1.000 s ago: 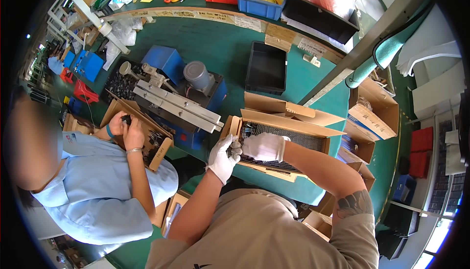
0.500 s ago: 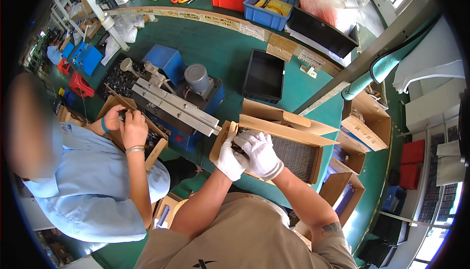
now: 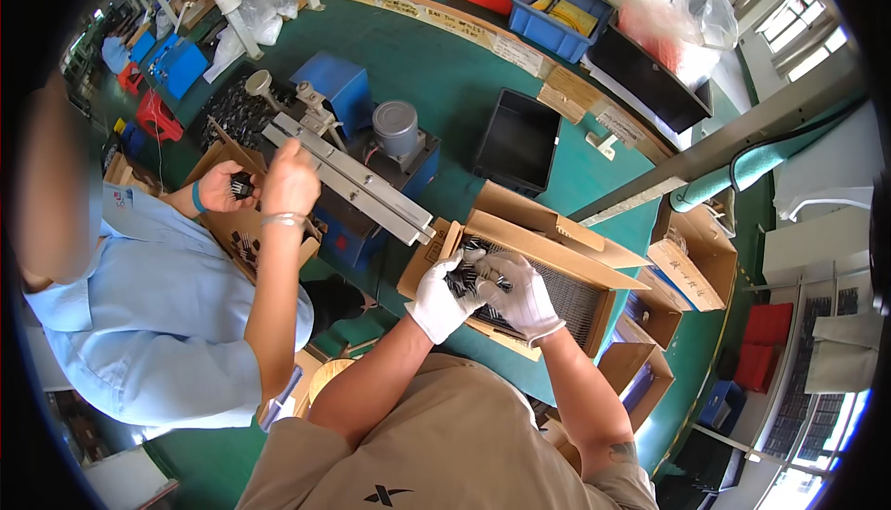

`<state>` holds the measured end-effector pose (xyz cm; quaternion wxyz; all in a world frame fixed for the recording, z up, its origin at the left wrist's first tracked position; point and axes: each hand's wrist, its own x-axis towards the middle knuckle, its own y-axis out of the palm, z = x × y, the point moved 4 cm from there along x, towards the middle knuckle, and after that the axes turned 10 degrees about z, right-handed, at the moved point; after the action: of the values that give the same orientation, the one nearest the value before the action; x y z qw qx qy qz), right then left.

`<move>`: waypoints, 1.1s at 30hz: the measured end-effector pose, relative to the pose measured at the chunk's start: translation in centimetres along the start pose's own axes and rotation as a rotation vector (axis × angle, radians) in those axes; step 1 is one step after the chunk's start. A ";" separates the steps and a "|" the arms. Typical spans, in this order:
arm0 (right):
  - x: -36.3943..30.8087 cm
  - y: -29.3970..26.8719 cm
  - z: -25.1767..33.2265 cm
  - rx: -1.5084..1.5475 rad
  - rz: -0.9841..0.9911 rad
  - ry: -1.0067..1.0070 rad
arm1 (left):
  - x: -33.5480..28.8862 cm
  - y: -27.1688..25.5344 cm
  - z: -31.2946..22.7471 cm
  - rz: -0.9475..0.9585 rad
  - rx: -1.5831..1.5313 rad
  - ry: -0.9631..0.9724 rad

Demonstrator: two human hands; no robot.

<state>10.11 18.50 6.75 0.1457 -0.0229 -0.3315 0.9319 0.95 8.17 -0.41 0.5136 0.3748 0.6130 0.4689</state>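
Note:
Both my hands wear white gloves and are over an open cardboard box (image 3: 603,322). Packed rows of small dark pieces with a metallic sheen (image 3: 574,304) fill its right part. My left hand (image 3: 436,300) is cupped around a cluster of small black parts with shiny metal pins (image 3: 461,278). Close against it, my right hand (image 3: 522,298) has its fingers bent around a small black part (image 3: 503,283), near the cluster. The thumbs nearly meet between the two hands. The exact shape of the parts is too small to tell.
On the green bench stand a metal rail machine (image 3: 348,176) and a black tray (image 3: 518,143). At left, a co-worker's raised hand (image 3: 291,180) is by the rail; the other hand (image 3: 225,187) holds black parts. A slanting post (image 3: 640,199) and more cardboard boxes (image 3: 636,371) are at right.
My hands have drawn slightly apart, and the black parts in them show more. The co-worker's one hand has risen to the rail, away from the other. The whole view has shifted a little.

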 end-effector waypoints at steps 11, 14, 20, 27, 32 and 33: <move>1.0 -0.2 1.5 0.057 -0.141 0.113 | -0.6 -1.5 0.4 -0.028 -0.085 -0.029; 2.4 0.7 1.1 -0.067 0.090 0.038 | -0.8 -0.8 0.5 -0.100 -0.039 -0.060; 2.7 1.1 1.0 -0.052 0.219 -0.030 | -0.7 0.0 0.6 -0.087 -0.134 -0.145; 3.5 0.1 1.0 0.530 0.246 0.303 | -0.8 -2.1 -0.4 -0.020 -0.143 -0.121; 4.5 0.1 2.6 0.559 0.056 0.396 | -1.4 -1.1 -1.1 0.014 -0.137 -0.114; 5.2 -0.1 2.8 0.029 -0.071 0.057 | -1.5 -1.3 -1.3 0.022 -0.129 -0.106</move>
<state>4.77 18.38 9.23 0.1881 -0.0354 -0.3145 0.9298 -0.03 6.17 -1.23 0.5633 0.3717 0.5495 0.4926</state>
